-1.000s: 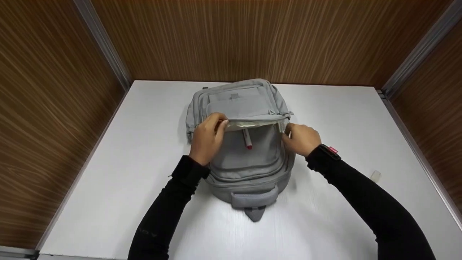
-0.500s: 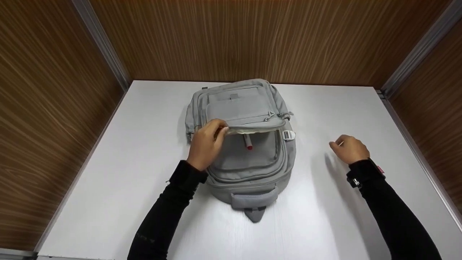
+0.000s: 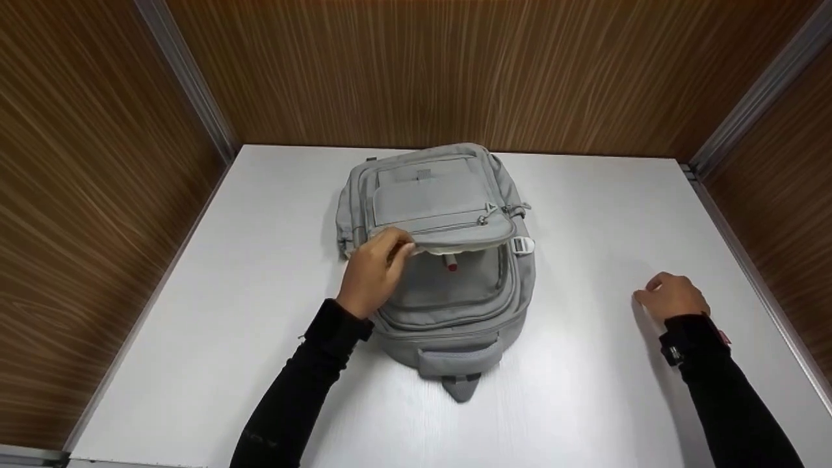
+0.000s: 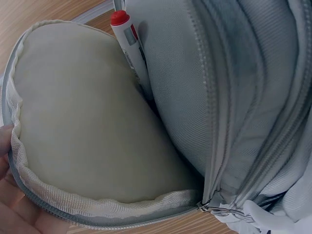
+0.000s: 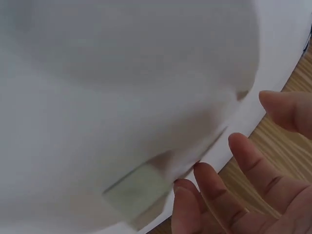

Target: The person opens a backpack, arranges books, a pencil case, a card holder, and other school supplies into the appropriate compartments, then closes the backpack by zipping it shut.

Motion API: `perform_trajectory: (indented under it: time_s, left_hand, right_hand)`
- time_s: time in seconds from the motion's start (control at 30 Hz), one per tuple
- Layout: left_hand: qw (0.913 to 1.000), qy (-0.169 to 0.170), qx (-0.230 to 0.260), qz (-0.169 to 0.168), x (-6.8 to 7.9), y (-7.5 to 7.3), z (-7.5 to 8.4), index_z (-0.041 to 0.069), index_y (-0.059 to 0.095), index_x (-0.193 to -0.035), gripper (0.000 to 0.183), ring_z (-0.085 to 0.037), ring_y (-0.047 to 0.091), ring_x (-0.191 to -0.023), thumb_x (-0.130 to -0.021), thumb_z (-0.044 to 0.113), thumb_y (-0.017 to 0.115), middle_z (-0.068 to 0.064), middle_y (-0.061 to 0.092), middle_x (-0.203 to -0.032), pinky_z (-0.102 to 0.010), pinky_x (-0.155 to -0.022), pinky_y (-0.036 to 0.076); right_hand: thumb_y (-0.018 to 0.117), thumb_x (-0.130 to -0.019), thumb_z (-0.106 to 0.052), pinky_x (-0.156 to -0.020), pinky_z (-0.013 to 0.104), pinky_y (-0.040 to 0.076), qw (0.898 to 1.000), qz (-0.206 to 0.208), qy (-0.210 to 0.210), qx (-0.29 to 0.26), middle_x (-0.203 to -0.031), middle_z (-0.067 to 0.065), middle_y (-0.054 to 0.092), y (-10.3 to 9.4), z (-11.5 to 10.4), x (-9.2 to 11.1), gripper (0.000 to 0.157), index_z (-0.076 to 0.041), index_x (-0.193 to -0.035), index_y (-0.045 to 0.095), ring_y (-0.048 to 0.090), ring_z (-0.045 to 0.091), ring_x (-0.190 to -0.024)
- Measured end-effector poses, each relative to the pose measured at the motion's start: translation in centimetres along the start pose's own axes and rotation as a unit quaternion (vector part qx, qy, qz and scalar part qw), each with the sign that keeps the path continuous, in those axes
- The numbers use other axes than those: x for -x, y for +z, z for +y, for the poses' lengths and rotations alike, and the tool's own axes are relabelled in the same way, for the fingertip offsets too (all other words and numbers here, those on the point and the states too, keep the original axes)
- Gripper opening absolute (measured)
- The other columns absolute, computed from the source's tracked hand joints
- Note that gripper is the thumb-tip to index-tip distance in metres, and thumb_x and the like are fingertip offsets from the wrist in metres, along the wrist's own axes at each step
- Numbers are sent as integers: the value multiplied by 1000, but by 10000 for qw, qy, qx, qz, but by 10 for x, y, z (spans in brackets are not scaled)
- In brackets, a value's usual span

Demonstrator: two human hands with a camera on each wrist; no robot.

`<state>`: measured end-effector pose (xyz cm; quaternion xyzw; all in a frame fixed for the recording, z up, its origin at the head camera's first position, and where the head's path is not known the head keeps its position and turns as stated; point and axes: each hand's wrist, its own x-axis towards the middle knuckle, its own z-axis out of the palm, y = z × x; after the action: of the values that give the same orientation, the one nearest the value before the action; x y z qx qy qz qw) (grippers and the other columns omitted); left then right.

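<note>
A grey backpack point(image 3: 455, 312) lies on the white table with its front pocket unzipped. My left hand point(image 3: 374, 270) pinches the edge of the pocket flap point(image 3: 448, 227) and holds it raised. The flap's cream lining point(image 4: 83, 107) faces the left wrist camera. Inside the pocket is a white marker with a red cap point(image 4: 129, 48); only its red end shows in the head view. My right hand point(image 3: 676, 299) is over the table at the right, fingers loosely bent and apart. By its fingertips lies a small pale rectangular block point(image 5: 139, 192), hidden from the head view.
Wood-grain panels point(image 3: 416, 71) close off the back and both sides of the white table point(image 3: 260, 214). A white strap buckle point(image 3: 522, 246) sits on the backpack's right side. The bag's carry handle point(image 3: 460, 359) points toward the front.
My right hand has let go of the pocket's right side and moved right and forward to the pale block. My left hand has lowered the flap a little, covering more of the marker.
</note>
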<state>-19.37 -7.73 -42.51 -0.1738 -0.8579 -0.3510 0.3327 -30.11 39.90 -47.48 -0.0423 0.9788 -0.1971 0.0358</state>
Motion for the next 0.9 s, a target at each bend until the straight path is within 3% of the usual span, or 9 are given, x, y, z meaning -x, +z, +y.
perform_trajectory:
  time_s: [0.33, 0.53, 0.9]
  left_hand:
    - [10000, 27, -58, -36, 6, 3, 0, 12, 59, -91, 9, -3, 53, -71, -89, 20, 54, 5, 58, -83, -22, -61, 44]
    - [10000, 8, -55, -52, 7, 4, 0, 12, 59, -91, 10, -4, 53, -70, -89, 20, 54, 5, 58, -82, -23, -60, 44]
    - [9997, 13, 168, -157, 9, 3, 0, 11, 57, -96, 12, -6, 52, -71, -91, 20, 51, 2, 57, -84, -24, -61, 42]
  right_hand:
    - [58, -79, -26, -42, 31, 37, 9996, 204, 124, 167, -80, 22, 56, -6, 16, 14, 36, 5, -96, 56, 50, 30, -62]
    - [55, -79, -24, -43, 33, 39, 9987, -17, 428, 261, -81, 24, 55, -8, 25, 18, 36, 7, -98, 54, 52, 31, -64]
    - [53, -75, -8, -46, 28, 36, 9996, 218, -162, -77, -74, 20, 57, -1, 22, 15, 21, 9, -87, 59, 50, 26, -61]
